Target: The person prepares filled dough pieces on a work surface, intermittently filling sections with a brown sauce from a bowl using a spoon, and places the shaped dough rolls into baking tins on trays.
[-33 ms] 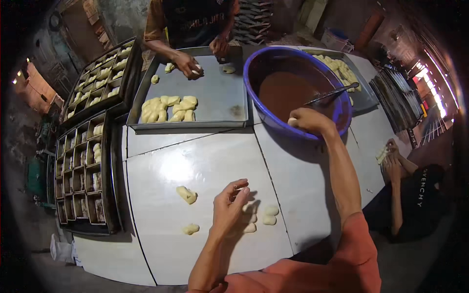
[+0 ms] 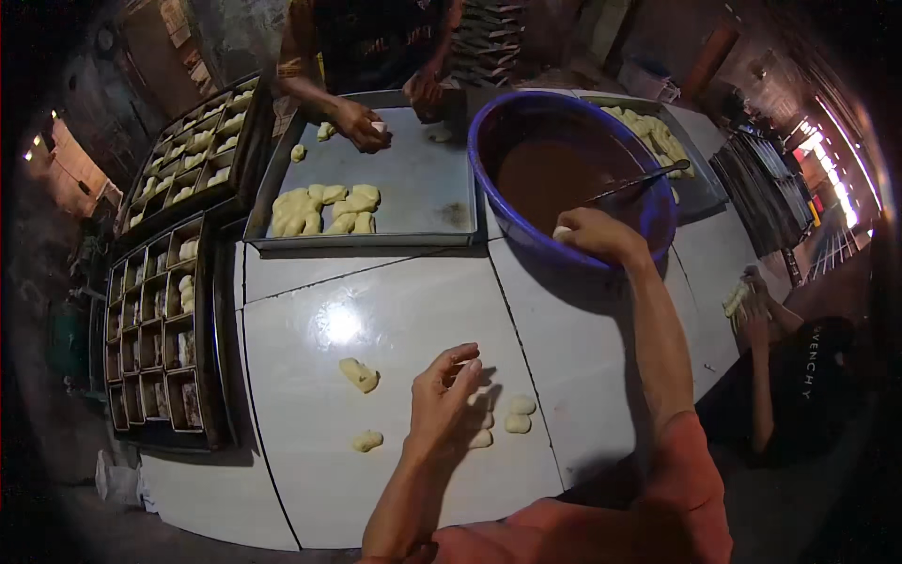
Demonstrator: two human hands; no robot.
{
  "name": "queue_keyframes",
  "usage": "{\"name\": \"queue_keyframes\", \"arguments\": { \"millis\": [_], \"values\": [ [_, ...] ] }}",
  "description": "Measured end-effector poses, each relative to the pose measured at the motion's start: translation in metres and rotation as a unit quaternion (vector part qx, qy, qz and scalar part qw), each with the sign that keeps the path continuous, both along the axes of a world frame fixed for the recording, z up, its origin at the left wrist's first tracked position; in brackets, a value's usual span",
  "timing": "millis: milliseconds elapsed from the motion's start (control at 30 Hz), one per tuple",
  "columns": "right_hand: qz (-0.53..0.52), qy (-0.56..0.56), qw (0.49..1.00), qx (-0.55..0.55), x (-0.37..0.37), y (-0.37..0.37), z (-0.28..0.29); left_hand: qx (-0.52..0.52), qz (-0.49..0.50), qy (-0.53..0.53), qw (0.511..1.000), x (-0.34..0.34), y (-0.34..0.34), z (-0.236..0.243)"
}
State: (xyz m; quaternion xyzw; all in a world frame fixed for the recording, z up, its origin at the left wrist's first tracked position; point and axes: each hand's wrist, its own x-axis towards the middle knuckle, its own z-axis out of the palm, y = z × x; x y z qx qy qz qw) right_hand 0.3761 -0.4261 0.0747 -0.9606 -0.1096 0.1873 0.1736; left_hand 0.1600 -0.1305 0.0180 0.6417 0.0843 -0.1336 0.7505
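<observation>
Dipping step, I'd guess: my right hand (image 2: 601,235) has fingers clamped on a dough piece (image 2: 562,233) at the purple basin (image 2: 503,218); left hand (image 2: 440,395), fingers apart, near dough rolls (image 2: 520,414). Next likely needs steady grip over brown mix (image 2: 545,179).

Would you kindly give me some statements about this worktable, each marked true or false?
1. The right hand holds a pale dough piece at the blue basin. True.
2. The left hand is inside the basin. False: the left hand is over the white table.
3. A long-handled utensil rests in the basin. True.
4. The metal tray holds brown liquid. False: the metal tray holds dough lumps.
</observation>
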Motion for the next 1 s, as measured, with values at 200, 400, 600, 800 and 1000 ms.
{"name": "queue_keyframes", "arguments": {
  "millis": [200, 400, 600, 800, 1000],
  "values": [
    [-0.217, -0.024, 0.864, 0.453, -0.054, 0.019, 0.033, -0.027, -0.033, -0.004, 0.999, 0.010, -0.019, 0.015],
    [-0.223, 0.078, 0.670, 0.704, -0.122, 0.070, -0.007, -0.170, -0.027, -0.019, 0.985, 0.034, -0.067, 0.002],
    [-0.227, 0.153, 0.659, 0.701, -0.175, 0.096, -0.035, -0.336, 0.028, 0.087, 0.937, 0.021, -0.053, -0.032],
    [-0.097, -0.182, 0.902, 0.379, -0.212, 0.135, -0.050, -0.215, 0.125, 0.042, 0.968, 0.004, -0.022, -0.017],
    [-0.111, -0.295, 0.872, 0.374, -0.220, 0.154, -0.065, -0.072, 0.163, -0.127, 0.976, -0.008, -0.021, -0.018]
  ]
}}
